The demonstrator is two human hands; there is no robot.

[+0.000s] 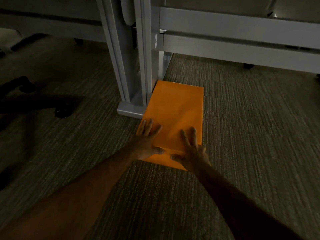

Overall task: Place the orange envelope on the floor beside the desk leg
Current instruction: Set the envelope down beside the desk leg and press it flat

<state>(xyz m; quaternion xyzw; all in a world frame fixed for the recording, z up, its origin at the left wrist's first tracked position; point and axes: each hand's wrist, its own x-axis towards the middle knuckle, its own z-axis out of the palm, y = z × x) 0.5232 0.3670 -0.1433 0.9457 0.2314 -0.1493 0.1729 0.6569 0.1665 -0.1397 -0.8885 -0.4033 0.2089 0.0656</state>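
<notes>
The orange envelope (176,110) lies flat on the carpet, its left edge against the foot of the grey desk leg (133,70). My left hand (147,141) rests palm down on the envelope's near left corner, fingers spread. My right hand (190,148) lies flat on its near right part, fingers spread. Neither hand grips the envelope; both press on top of it. The near edge of the envelope is partly hidden under my hands.
A black office chair base with castors (60,112) stands on the carpet to the left. Grey desk rails (242,44) run across the back right, with a castor (248,66) below them. Striped carpet (251,135) spreads to the right.
</notes>
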